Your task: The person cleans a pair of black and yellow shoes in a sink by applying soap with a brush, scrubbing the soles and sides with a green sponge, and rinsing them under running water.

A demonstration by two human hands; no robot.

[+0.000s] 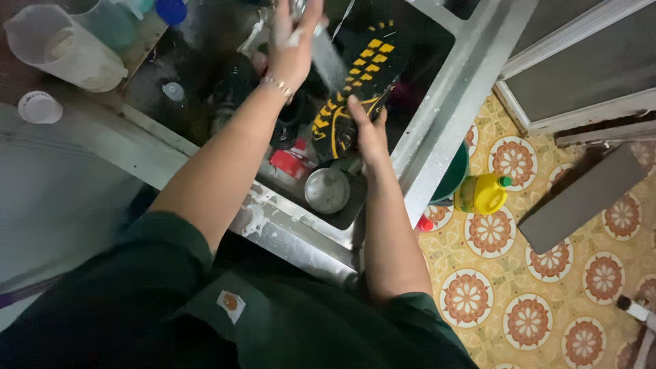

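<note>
I hold a black shoe (pixel 359 75) with yellow tread blocks sole-up over the steel sink (pixel 437 116). My right hand (pixel 369 133) grips its heel end. My left hand (pixel 294 41), foamy and with a bracelet at the wrist, is raised to the shiny tap (pixel 298 7) at the top edge, where its fingertips are cut off. A stream of water (pixel 331 65) runs down beside that hand onto the shoe.
In the sink lie a round metal bowl (pixel 326 190), a red item (pixel 290 162) and dark things. A clear plastic jug (pixel 65 48) and a white lid (pixel 39 107) sit at left. On the patterned tile floor (pixel 547 321) stand a yellow bottle (pixel 482 193), a green bucket (pixel 452 174) and a grey board (pixel 581 198).
</note>
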